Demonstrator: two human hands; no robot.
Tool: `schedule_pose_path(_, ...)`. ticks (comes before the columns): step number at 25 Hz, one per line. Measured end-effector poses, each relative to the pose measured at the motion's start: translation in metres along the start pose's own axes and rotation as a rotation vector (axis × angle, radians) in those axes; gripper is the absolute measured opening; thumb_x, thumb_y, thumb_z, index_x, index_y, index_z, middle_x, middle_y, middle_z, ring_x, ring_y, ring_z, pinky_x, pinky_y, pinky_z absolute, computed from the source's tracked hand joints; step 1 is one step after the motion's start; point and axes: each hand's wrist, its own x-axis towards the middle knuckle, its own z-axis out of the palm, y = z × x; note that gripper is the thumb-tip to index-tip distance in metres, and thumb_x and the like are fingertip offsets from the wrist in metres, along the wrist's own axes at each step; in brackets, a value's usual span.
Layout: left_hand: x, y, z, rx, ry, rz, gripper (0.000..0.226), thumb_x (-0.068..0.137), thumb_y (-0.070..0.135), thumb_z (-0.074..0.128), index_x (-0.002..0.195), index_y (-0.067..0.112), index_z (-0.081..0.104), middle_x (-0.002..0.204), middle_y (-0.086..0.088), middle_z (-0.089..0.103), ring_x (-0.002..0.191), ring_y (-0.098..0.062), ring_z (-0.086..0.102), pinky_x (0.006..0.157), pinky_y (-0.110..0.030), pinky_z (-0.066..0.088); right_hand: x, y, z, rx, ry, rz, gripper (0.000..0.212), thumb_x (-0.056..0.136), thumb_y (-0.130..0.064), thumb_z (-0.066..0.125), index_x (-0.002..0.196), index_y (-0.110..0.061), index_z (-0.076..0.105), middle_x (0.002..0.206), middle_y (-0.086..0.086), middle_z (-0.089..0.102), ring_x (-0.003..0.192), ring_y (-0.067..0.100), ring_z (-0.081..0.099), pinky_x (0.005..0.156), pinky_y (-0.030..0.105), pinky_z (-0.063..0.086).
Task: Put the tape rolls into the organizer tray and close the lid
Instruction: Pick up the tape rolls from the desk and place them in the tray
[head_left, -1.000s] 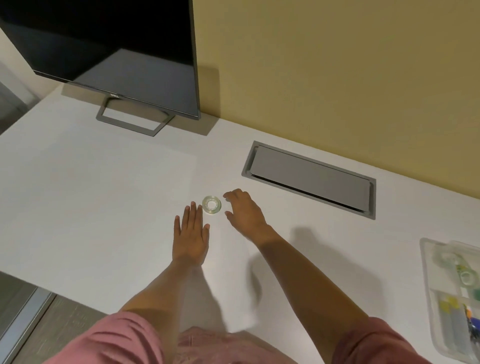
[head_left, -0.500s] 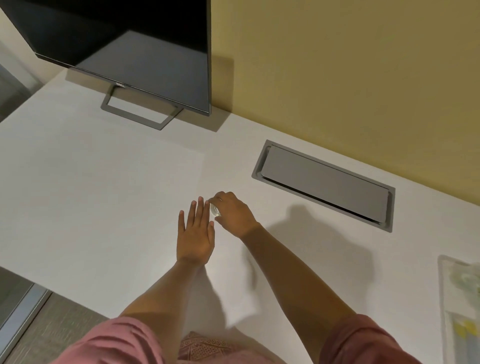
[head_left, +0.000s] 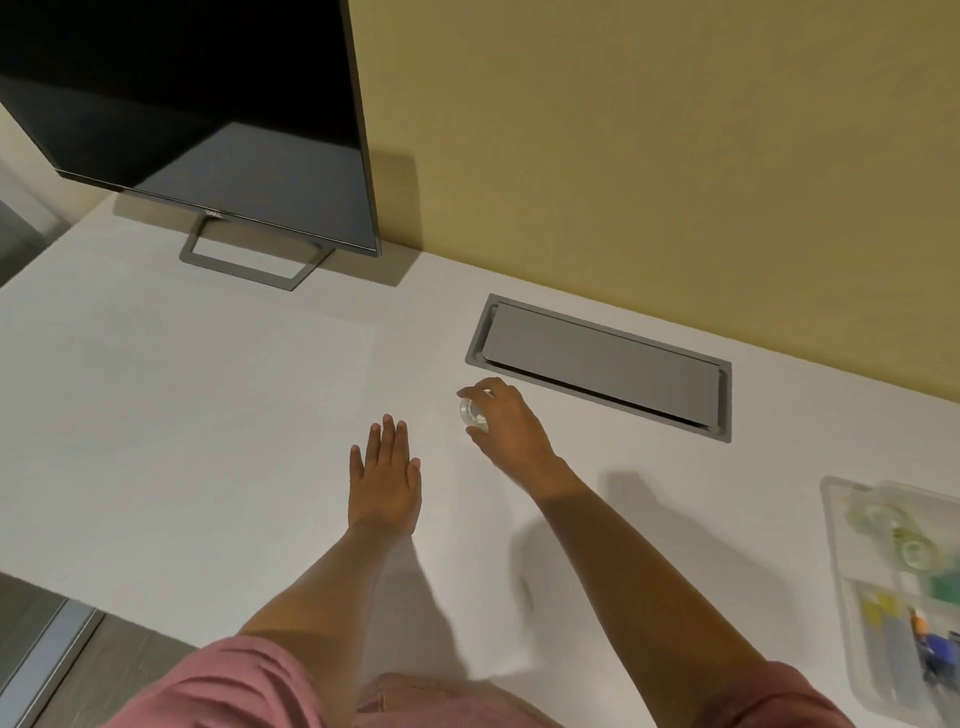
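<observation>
The person's pink sleeves are nearest, and both bare arms reach out over the white tabletop. The left hand lies flat and open on the tabletop, fingers straight and close together, and it holds nothing. A little farther and to the right, the right hand is curled around a small clear tape roll, with the thumb under it and the fingers over the top. The roll looks lifted just off the tabletop, but it is hard to be sure. It sits near the left hand's fingertips without touching them. The organizer tray is far off to the right, at the edge of the view, well apart from both hands. It is clear plastic and already has some tape rolls and other small things inside. Its lid cannot be made out. The roll is small, smooth and see-through, so it could slip out of the fingers on the long trip to the tray and roll away. It might even roll toward the grey hatch in the tabletop, just beyond the right hand. The tray also looks crowded, so the roll could land on top of other things and stop the lid from shutting.
</observation>
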Motion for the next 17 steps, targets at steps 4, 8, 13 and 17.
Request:
schedule_pose_path(4,-0.026,0.035,0.008,0.035,-0.069,0.065,0.056,0.103,0.030,0.019,0.152,0.017,-0.004,0.162,-0.003,-0.010,0.150,-0.021,-0.007,0.123,-0.044,0.001,-0.036,0.036,-0.028,-0.007,0.064,0.065,0.045,0.090,-0.013,0.060,0.133,-0.020,0.051,0.142,0.002,0.045,0.132,0.021,0.040,0.102,0.035,0.047)
schedule_pose_path(8,-0.058,0.083,0.024,0.082,-0.129,0.136,0.056,0.103,0.029,0.019,0.151,0.016,-0.005,0.162,-0.004,-0.010,0.150,-0.022,-0.006,0.123,-0.043,0.004,-0.081,0.078,-0.059,-0.019,0.120,0.135,0.047,0.090,-0.012,0.059,0.135,-0.021,0.048,0.141,0.002,0.044,0.132,0.021,0.040,0.096,0.038,0.050)
schedule_pose_path(13,-0.095,0.160,0.054,0.115,-0.174,0.200,0.056,0.103,0.029,0.019,0.151,0.016,-0.006,0.162,-0.004,-0.012,0.150,-0.022,-0.006,0.123,-0.042,0.004,-0.146,0.148,-0.104,-0.023,0.223,0.245,0.052,0.089,-0.010,0.061,0.137,-0.015,0.044,0.139,0.006,0.046,0.129,0.024,0.043,0.093,0.036,0.049)
schedule_pose_path(17,-0.121,0.224,0.080,0.116,-0.173,0.247,0.056,0.104,0.030,0.019,0.151,0.016,-0.006,0.161,-0.005,-0.013,0.150,-0.022,-0.007,0.123,-0.041,0.003,-0.202,0.219,-0.141,-0.003,0.342,0.334,0.051,0.085,-0.003,0.060,0.134,-0.012,0.047,0.138,0.009,0.046,0.125,0.027,0.045,0.090,0.036,0.048)
